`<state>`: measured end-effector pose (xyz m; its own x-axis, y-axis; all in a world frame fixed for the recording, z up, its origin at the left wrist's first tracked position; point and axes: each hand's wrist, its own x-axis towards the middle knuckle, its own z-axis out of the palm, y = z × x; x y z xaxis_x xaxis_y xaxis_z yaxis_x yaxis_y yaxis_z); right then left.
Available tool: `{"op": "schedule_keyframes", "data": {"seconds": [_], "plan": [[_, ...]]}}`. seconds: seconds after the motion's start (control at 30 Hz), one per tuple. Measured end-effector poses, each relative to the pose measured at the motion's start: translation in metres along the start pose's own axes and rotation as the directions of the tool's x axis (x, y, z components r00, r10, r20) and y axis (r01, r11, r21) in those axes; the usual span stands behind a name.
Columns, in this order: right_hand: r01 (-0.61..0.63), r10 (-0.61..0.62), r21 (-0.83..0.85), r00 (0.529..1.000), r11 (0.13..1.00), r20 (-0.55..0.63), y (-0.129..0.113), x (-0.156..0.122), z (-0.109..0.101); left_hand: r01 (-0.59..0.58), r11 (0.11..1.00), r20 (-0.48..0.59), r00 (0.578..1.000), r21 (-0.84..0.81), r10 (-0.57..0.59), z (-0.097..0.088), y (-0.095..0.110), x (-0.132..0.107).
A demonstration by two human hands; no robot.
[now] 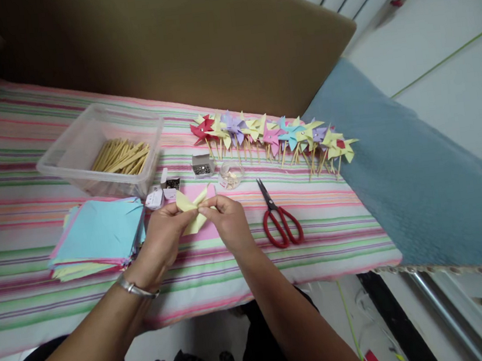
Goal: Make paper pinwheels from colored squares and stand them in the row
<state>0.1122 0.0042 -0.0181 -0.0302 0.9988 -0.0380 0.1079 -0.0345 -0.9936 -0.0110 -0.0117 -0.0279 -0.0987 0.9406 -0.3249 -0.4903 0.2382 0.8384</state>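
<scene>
A pale yellow paper pinwheel (187,201) is pinched at its centre between my two hands, its corners folded inward. My left hand (165,228), with a silver bangle at the wrist, grips it from the left with thumb and fingers closed. From the right, my right hand (229,220) presses the folded tips with thumb and forefinger. Beneath the pinwheel lies a pink paper sheet (210,232) on the striped cloth. Red-handled scissors (278,217) rest to the right of my right hand, blades pointing away.
A clear plastic bin (58,162) holds wooden sticks (121,157). Stacked coloured paper (98,230) lies left. Small boxes of pins (172,184) (203,166) and a round clear dish (231,174) stand ahead. Finished pinwheels (273,135) line the back right, before a cardboard panel (188,40).
</scene>
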Motion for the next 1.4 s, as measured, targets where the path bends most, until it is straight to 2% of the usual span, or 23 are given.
{"op": "schedule_keyframes", "data": {"seconds": [0.4, 0.57, 0.83, 0.97, 1.07, 1.23, 1.33, 1.4], "plan": [[0.029, -0.029, 0.013, 1.000, 1.000, 0.002, 0.005, 0.001, 0.001, -0.003, 1.000, -0.036, 0.999, -0.006, 0.003, 0.002, 0.001, -0.001], [0.026, -0.026, 0.013, 1.000, 1.000, -0.002, 0.002, 0.002, 0.002, 0.031, 0.999, 0.000, 1.000, -0.036, -0.031, 0.003, 0.000, -0.002], [0.067, -0.067, -0.052, 0.998, 0.996, 0.005, -0.001, 0.000, -0.002, 0.001, 1.000, 0.077, 0.997, -0.026, 0.001, 0.005, 0.004, -0.002], [0.091, -0.090, -0.010, 0.994, 0.996, 0.063, 0.000, -0.002, -0.004, 0.016, 1.000, 0.065, 0.998, 0.016, -0.017, 0.003, 0.006, -0.003], [0.096, -0.100, 0.064, 0.993, 0.993, 0.064, -0.001, -0.003, -0.003, -0.017, 0.998, 0.058, 0.998, 0.056, 0.013, 0.002, 0.008, -0.003], [-0.029, 0.022, 0.277, 0.999, 0.961, 0.028, 0.001, -0.004, -0.002, -0.093, 0.992, 0.089, 0.992, 0.080, 0.086, -0.002, 0.014, -0.002], [-0.149, 0.113, 0.363, 0.987, 0.920, 0.117, 0.002, -0.002, -0.002, -0.097, 0.993, 0.116, 0.989, 0.069, 0.089, -0.003, 0.017, -0.002], [-0.196, 0.130, 0.366, 0.972, 0.910, 0.197, 0.002, -0.002, -0.003, -0.086, 0.995, 0.125, 0.989, 0.057, 0.078, -0.002, 0.019, -0.003]]}}
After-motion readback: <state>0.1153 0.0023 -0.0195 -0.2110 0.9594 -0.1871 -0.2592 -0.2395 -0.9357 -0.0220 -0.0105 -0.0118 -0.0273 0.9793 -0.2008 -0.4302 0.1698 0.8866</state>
